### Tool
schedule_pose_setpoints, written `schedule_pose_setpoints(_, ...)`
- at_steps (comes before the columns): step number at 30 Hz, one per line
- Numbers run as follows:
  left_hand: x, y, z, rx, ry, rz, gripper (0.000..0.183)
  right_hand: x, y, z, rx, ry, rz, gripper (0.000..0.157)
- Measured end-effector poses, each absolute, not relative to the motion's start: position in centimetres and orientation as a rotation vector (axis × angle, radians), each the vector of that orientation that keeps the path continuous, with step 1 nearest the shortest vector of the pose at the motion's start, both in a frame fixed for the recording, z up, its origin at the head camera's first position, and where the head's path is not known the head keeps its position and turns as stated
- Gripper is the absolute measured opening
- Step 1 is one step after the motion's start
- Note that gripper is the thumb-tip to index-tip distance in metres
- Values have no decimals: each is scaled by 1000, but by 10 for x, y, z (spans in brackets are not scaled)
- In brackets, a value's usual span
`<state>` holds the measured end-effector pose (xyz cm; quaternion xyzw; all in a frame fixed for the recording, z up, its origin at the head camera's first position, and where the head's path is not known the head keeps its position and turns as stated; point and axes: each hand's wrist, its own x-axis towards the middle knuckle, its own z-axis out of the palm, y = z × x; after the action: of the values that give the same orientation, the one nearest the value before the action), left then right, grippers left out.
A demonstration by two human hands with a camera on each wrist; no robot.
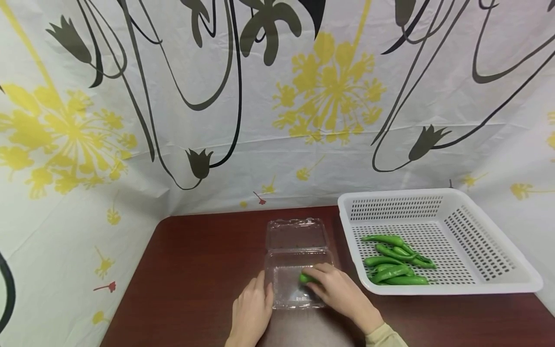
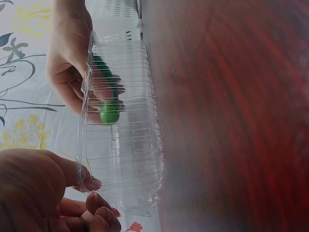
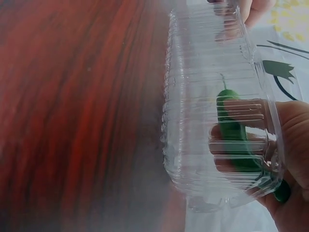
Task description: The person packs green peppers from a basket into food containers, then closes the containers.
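Observation:
A clear plastic clamshell container [image 1: 282,284] lies on the table with its lid [image 1: 296,235] folded back away from me. At its left wall is my left hand [image 1: 251,308], pinching the rim near a corner; in the left wrist view the left fingers [image 2: 104,217] sit right against the plastic. My right hand [image 1: 340,291] reaches over the container's right side and grips a green chili pepper [image 1: 306,278] between thumb and fingers. Through the ribbed wall in the right wrist view, the pepper [image 3: 231,128] shows inside, its stem pointing away from the palm.
To the right stands a white perforated basket [image 1: 498,241] holding several green chili peppers [image 1: 396,272] on its left side. The dark red-brown table [image 1: 195,270] runs back to a patterned cloth [image 1: 260,144] hanging behind it.

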<state>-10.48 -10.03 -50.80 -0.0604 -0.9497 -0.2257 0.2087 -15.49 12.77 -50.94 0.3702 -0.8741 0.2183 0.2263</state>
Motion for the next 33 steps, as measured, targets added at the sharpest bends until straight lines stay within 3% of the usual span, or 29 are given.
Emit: schedule_pose_setpoints(33, -102, -98, -507, -144, -2650, -616, 32, -151, 121, -502, 1215, -2657, 712, 14)
